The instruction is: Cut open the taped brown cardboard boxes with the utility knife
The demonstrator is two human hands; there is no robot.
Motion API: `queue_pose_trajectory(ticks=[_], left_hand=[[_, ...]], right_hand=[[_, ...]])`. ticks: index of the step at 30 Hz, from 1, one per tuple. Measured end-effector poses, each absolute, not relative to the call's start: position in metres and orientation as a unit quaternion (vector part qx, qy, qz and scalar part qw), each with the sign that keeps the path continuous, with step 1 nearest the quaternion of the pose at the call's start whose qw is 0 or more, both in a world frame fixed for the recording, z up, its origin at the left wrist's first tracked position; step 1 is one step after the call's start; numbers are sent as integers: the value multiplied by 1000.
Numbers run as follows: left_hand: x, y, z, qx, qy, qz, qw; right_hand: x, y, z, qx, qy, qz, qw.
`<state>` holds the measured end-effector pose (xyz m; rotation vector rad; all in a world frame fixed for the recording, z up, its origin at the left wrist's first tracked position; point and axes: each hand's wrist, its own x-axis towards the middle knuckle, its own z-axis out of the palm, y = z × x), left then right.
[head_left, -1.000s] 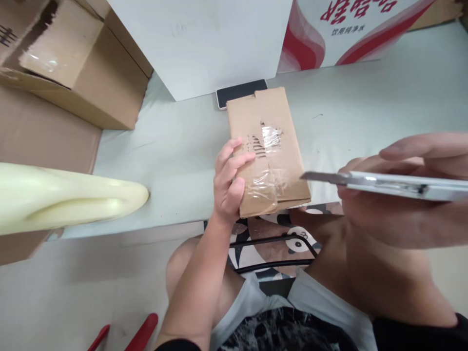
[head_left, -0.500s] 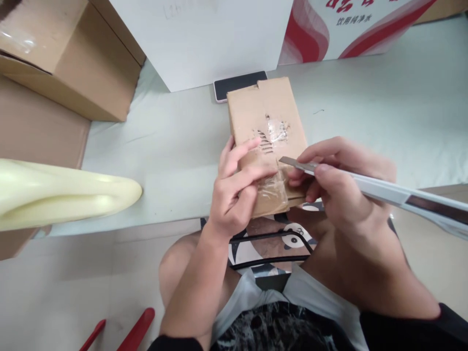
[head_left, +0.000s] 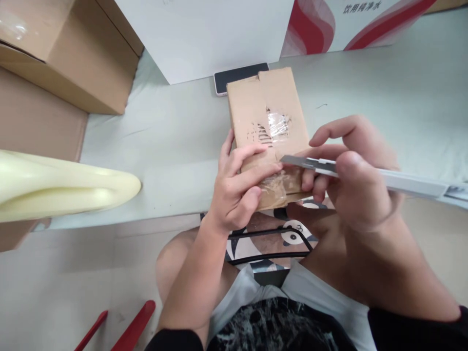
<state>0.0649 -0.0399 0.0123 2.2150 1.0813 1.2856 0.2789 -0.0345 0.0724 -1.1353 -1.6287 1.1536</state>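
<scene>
Pale bench [head_left: 175, 161] bears smooth white carton [head_left: 212, 34]. At bench edge: cardboard box [head_left: 252, 102], rectangular, torn, taped; contents hidden. Left hand [head_left: 234, 190]: fingers partly spread, holding box. Right hand [head_left: 365, 180]: fingers wrapped round slim metal-bladed knife [head_left: 413, 183].

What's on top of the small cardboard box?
Clear tape and dark, torn-looking marks show on the small cardboard box. The left hand covers part of its near left area, hiding what's beneath. The knife blade overlaps it in view; contact can't be told.
</scene>
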Motion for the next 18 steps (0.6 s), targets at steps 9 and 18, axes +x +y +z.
queue_pose_trajectory(ticks=[9, 18], left_hand=[[72, -33, 1, 742, 368, 523, 200], [84, -39, 1, 732, 417, 512, 167]], right_hand=[[282, -20, 78, -420, -626, 522, 399], [308, -28, 64, -370, -733, 438, 366]])
